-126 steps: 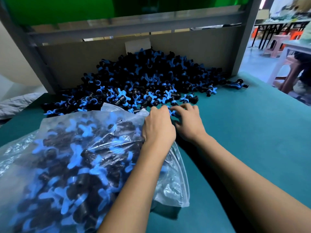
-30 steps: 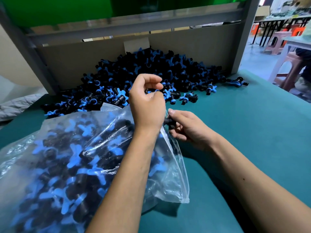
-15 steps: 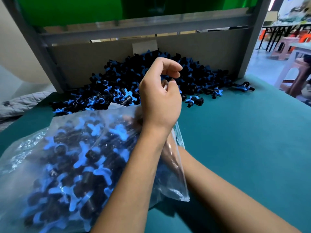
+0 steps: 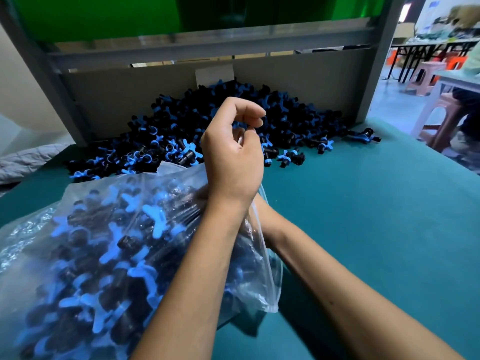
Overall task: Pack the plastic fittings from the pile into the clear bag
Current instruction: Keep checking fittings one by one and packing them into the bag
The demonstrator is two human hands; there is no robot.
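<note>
We see a table covered in teal felt, and we take the pile of plastic fittings as our landmark: black bodies with blue winged caps, heaped against a grey backboard set in a grey metal frame. Above the backboard runs a green panel. Nearer to us than the pile lies the clear bag, already stuffed with fittings, its mouth turned toward the pile. Our left hand is raised in front of the pile, fingers curled, pinching the bag's rim up. Our right hand is reaching into the bag's mouth and is hidden behind the left wrist and plastic; we cannot tell how its fingers lie. A few stray fittings lie right of the pile. Farther right, the room opens to pink stools and other tables.
</note>
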